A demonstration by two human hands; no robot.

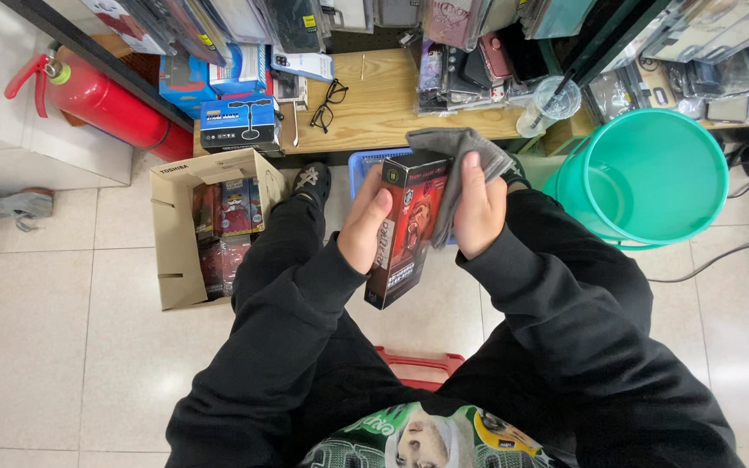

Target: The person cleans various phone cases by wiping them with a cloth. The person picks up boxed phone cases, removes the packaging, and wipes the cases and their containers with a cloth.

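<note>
Cramped little shop corner here, pale tiled floor, a wooden shelf with a pair of glasses lying on it, and packaged phone cases hanging everywhere above. The person is sitting low, legs in black, holding a dark red and black product box up in front of their knees. The left hand is wrapped around the box's left edge, thumb on the front face, so it's clamped on. The right hand is closed over a grey cloth, pressing it against the box's right side and top corner. To the left sits an open cardboard carton with more of the same red boxes inside, and a teal bucket stands just right of the right arm. My guess at the risk: the box is only pinched along one edge, so a hard push with the cloth could twist it loose and drop it onto the tiles, or dent a corner. The plastic cup near the shelf edge looks bumpable too.
</note>
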